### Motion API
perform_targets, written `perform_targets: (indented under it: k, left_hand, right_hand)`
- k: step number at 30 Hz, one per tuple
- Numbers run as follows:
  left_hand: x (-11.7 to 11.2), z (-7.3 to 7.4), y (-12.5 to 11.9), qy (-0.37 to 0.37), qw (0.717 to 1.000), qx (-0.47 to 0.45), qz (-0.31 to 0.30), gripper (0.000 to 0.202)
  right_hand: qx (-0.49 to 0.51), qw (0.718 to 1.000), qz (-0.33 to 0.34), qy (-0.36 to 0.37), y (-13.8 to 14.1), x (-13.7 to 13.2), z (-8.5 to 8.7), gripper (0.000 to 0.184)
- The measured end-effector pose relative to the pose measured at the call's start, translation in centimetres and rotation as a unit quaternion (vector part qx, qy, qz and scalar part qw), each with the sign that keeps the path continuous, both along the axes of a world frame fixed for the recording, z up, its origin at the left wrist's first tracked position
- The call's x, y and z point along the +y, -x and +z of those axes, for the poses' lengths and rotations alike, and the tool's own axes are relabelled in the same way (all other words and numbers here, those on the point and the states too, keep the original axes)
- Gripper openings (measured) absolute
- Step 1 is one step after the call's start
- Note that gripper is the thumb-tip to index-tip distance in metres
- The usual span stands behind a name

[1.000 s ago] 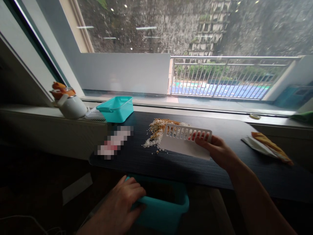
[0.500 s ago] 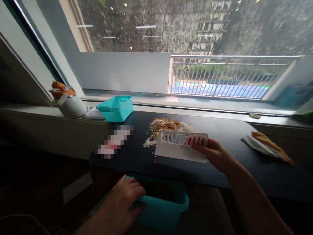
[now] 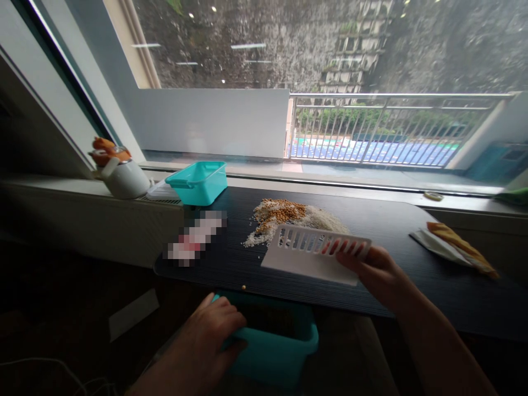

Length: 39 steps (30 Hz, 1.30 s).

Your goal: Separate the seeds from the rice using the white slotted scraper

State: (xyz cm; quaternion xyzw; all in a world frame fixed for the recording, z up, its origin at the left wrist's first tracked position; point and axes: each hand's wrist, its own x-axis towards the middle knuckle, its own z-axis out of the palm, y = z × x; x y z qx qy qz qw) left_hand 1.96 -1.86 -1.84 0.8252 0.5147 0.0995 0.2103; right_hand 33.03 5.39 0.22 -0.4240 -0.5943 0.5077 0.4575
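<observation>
My right hand (image 3: pixel 377 272) grips the right end of a white slotted plastic board (image 3: pixel 309 264), fingers behind its slots and thumb in front. The board is tilted over the dark table, just in front of a pile of white rice grains (image 3: pixel 325 218) and tan beans (image 3: pixel 284 210), covering part of it. My left hand (image 3: pixel 216 330) is closed on the left rim of a turquoise bin (image 3: pixel 272 352), held below the table's front edge. The inside of the bin is dark, so its contents cannot be made out. One loose bean (image 3: pixel 243 287) lies near the table edge.
A second turquoise bin (image 3: pixel 202 184) stands at the table's back left, near a whitish pot (image 3: pixel 127 179) on the sill. A pixelated item (image 3: pixel 196 239) lies on the left. To the right is a yellow and white packet (image 3: pixel 457 247). A window runs behind the dark table (image 3: pixel 388 220).
The board in my right hand has moved right and slightly toward me, with its tilt changed. The loose bean has rolled left and nearer the table edge. My left hand stays on the bin.
</observation>
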Motion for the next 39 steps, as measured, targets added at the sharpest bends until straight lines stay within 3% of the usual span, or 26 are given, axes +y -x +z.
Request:
perform_targets:
  k: [3, 8, 13, 15, 20, 23, 25, 28, 29, 32, 35, 39]
  left_hand:
    - [0.2, 0.0, -0.2, 0.009, 1.000, 0.010, -0.004, 0.018]
    - [0.2, -0.5, -0.1, 0.004, 1.000, 0.005, -0.005, 0.018]
    - [-0.2, -0.8, 1.2, -0.010, 1.000, -0.006, 0.003, 0.021]
    - [-0.3, -0.6, 1.9, -0.004, 1.000, -0.002, 0.010, 0.018]
    - [-0.8, -0.1, 3.5, -0.002, 1.000, 0.010, 0.014, 0.013]
    - [-1.2, 0.0, 3.9, -0.008, 1.000, -0.003, 0.020, 0.013]
    - [-1.3, -0.1, 3.6, -0.018, 1.000, -0.010, 0.022, 0.015]
    - [-1.1, -0.4, 2.3, -0.024, 1.000, -0.002, 0.007, 0.016]
    - [-0.9, -0.5, 1.8, -0.022, 1.000, 0.002, -0.004, 0.016]
    - [-0.5, -1.2, 0.4, -0.031, 0.999, 0.001, -0.030, 0.019]
    - [-0.1, -2.3, 0.1, -0.070, 0.997, -0.015, -0.036, 0.021]
    - [0.3, -3.4, 0.7, -0.099, 0.994, -0.011, -0.046, 0.024]
  right_hand:
    - [0.032, 0.996, -0.076, -0.024, 1.1, 0.9, 0.1, 0.025]
    - [0.025, 1.000, -0.016, -0.006, 3.4, 1.6, -0.8, 0.035]
    - [0.019, 0.996, -0.081, -0.020, 3.7, 2.0, -1.3, 0.035]
    - [0.009, 0.998, -0.054, -0.029, 4.6, 2.2, -1.1, 0.036]
    - [-0.040, 0.993, 0.094, -0.063, 8.0, 1.5, -0.8, 0.032]
    - [-0.084, 0.983, 0.159, -0.043, 7.5, 0.2, -0.7, 0.030]
    - [-0.095, 0.981, 0.166, -0.025, 5.7, -0.5, -0.6, 0.029]
    - [-0.050, 0.998, 0.039, -0.025, 2.2, -0.5, -0.3, 0.028]
    - [-0.024, 0.999, -0.034, -0.029, 1.1, -0.2, -0.2, 0.029]
    - [0.031, 0.978, -0.208, -0.012, -1.2, 1.4, 0.0, 0.031]
    - [0.061, 0.970, -0.237, 0.000, -2.1, 3.1, -0.2, 0.037]
    - [0.088, 0.973, -0.210, 0.022, -1.9, 4.4, -1.1, 0.038]
